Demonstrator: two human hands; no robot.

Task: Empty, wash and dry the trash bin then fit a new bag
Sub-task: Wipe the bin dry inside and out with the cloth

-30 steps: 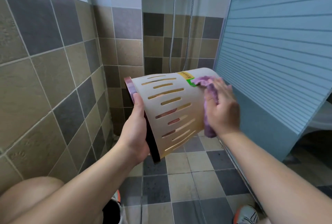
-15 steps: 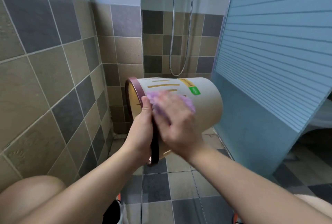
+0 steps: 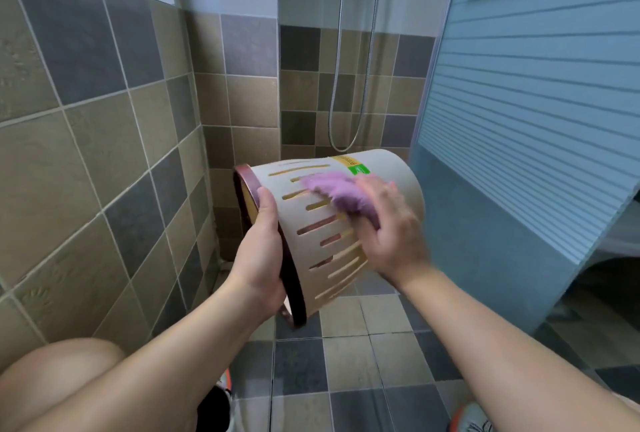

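Observation:
A cream slotted trash bin (image 3: 394, 185) with a dark red rim lies on its side in the air, its open mouth turned left and its base turned right. My left hand (image 3: 259, 258) grips the rim, thumb on the outer wall. My right hand (image 3: 388, 227) presses a purple cloth (image 3: 341, 191) against the slotted side of the bin, fingers curled over the cloth. A yellow and green sticker (image 3: 353, 163) shows near the base. The inside of the bin is hidden.
Tiled walls (image 3: 86, 140) close in on the left and behind. A shower hose (image 3: 349, 92) hangs on the back wall. A blue ribbed shower door (image 3: 526, 113) stands at the right. The floor (image 3: 346, 362) is tiled; my knee and shoes show at the bottom.
My right hand with the cloth swept from the bin's base end to the rim end, then back to the middle of the side. The bin turned slightly in my left hand.

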